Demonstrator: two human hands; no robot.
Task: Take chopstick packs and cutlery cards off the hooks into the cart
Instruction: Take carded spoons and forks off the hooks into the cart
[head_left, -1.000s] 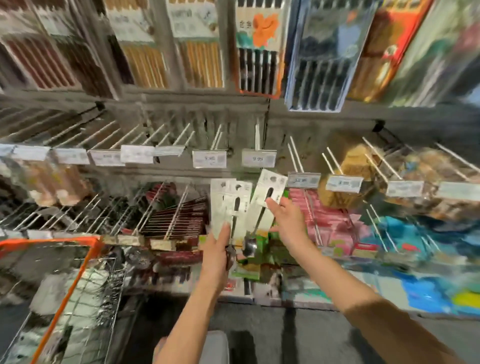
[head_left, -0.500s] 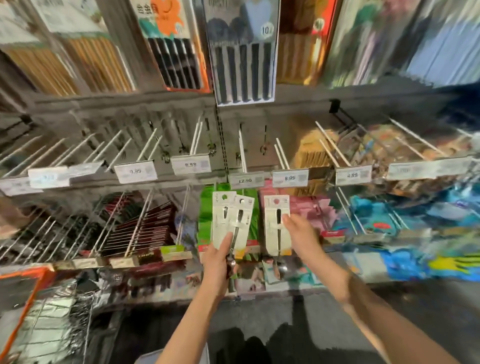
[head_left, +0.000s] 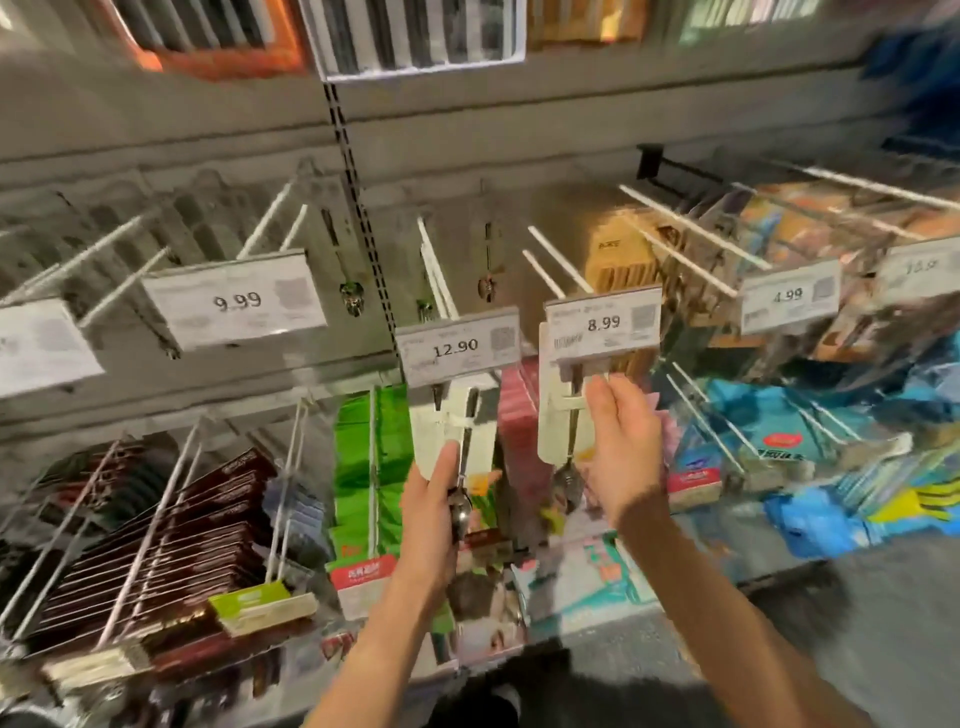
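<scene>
Gripping cutlery cards (head_left: 451, 422) in left fingers (head_left: 445, 462), right fingers (head_left: 602, 400) pinching another card (head_left: 558, 415)

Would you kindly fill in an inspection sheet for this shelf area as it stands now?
Surface: grey pegboard wall with white hooks.
Job's things: cutlery cards; left card under 12.90 tag, right card under 8.99 tag.
Clutter: dark chopstick packs, green packs, blue packs.
Hands: left hand holds left card; right hand pinches right card.
Cables: nothing seen.
Surroundings: cart not in view; floor below is blurred.
</scene>
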